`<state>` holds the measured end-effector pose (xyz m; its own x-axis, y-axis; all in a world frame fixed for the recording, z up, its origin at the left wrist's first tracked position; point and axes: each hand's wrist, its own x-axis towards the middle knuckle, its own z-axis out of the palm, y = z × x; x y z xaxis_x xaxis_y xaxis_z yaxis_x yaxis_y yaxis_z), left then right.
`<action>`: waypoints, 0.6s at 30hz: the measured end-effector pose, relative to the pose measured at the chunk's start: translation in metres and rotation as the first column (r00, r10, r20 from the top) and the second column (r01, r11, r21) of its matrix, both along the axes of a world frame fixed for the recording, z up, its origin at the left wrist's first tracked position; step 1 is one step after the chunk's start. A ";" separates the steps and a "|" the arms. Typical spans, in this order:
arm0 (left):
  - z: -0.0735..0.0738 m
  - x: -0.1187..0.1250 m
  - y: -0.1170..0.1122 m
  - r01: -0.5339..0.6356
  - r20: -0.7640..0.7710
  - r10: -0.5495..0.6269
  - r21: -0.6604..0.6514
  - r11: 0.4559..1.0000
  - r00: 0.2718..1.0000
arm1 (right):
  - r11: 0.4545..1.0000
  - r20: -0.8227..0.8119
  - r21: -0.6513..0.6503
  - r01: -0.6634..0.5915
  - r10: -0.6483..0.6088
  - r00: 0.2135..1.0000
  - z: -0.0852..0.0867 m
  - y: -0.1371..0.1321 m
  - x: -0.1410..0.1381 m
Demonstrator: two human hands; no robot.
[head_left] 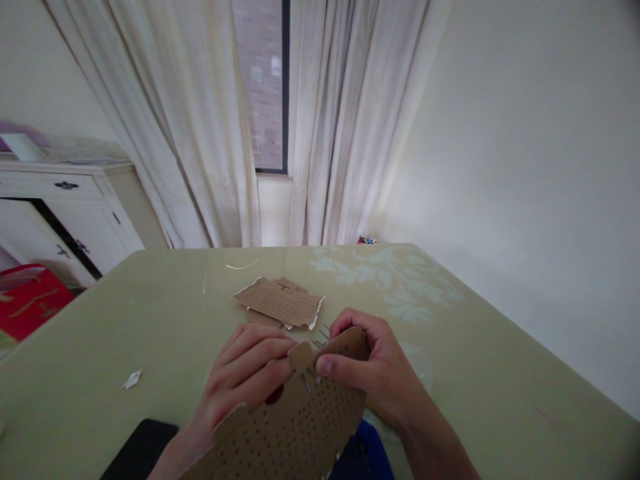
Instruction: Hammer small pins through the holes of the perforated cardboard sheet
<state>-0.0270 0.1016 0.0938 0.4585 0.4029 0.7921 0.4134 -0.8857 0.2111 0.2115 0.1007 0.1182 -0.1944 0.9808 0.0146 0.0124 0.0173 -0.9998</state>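
Closest in, the perforated cardboard sheet (295,427) tilts up from the table's near edge, held by both hands at its top. The left hand (245,380) has its fingers closed on the sheet's upper left, by a small torn tab. The right hand (370,373) pinches the top edge, thumb in front and fingers curled behind, right where thin metal pins (320,333) poke through the holes. Those pins look sharp: a slip of the thumb could prick it, and a hard pull could tear the card along its holes. Just beyond the hands, torn cardboard pieces (280,303) lie flat on the green table (475,347). A white scrap (131,380) sits well left. Farther off hang the curtains (200,120), with a white cabinet (65,200) at far left.
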 end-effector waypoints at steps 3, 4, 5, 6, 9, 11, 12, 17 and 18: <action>0.006 -0.019 0.011 -0.045 0.008 0.046 -0.144 0.989 0.999 | 0.997 0.018 0.046 0.056 -0.056 0.998 0.001 0.001 0.006; 0.010 -0.028 0.013 -0.088 0.029 0.094 -0.170 0.981 0.995 | 0.995 0.048 0.067 0.070 -0.074 0.996 0.002 0.001 0.007; 0.015 -0.038 0.013 -0.138 0.057 0.150 -0.183 0.973 0.987 | 0.991 0.086 0.095 0.090 -0.098 0.991 0.004 0.001 0.009; 0.020 -0.047 0.011 -0.181 0.072 0.198 -0.185 0.966 0.978 | 0.985 0.127 0.130 0.111 -0.127 0.984 0.005 0.001 0.009; 0.034 -0.055 -0.004 -0.236 0.026 0.242 -0.157 0.959 0.970 | 0.959 0.222 0.244 0.146 -0.202 0.954 0.009 -0.002 0.007; 0.038 -0.042 -0.017 -0.207 -0.024 0.206 -0.094 0.974 0.978 | 0.939 0.254 0.307 0.153 -0.236 0.938 0.011 -0.005 0.002; 0.037 -0.031 -0.022 -0.197 -0.043 0.195 -0.065 0.978 0.980 | 0.933 0.263 0.329 0.149 -0.242 0.934 0.012 -0.007 -0.001; 0.020 0.009 -0.036 -0.154 -0.149 0.168 0.102 0.983 0.974 | 0.936 0.262 0.332 0.118 -0.212 0.941 0.013 -0.017 -0.007; 0.017 0.011 -0.037 -0.166 -0.161 0.192 0.160 0.973 0.968 | 0.938 0.263 0.327 0.118 -0.210 0.942 0.014 -0.018 -0.007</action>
